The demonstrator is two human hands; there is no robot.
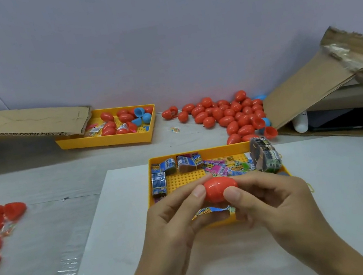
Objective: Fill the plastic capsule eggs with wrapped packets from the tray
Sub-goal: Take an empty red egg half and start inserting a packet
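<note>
Both hands met over the near edge of the yellow perforated plastic tray (202, 152), which sat on a white sheet on the table (130, 150). The left hand (174, 213) and the right hand (269, 194) pinched a closed red plastic capsule egg (218, 188) between thumbs and fingertips, one at each end, the egg lying sideways. Just beyond, at twelve o'clock, wrapped packets (223, 166) lay in the tray. Farther off, at one o'clock, a heap of red eggs (232, 114) rested; at eleven o'clock stood a second yellow tray (109, 142).
</note>
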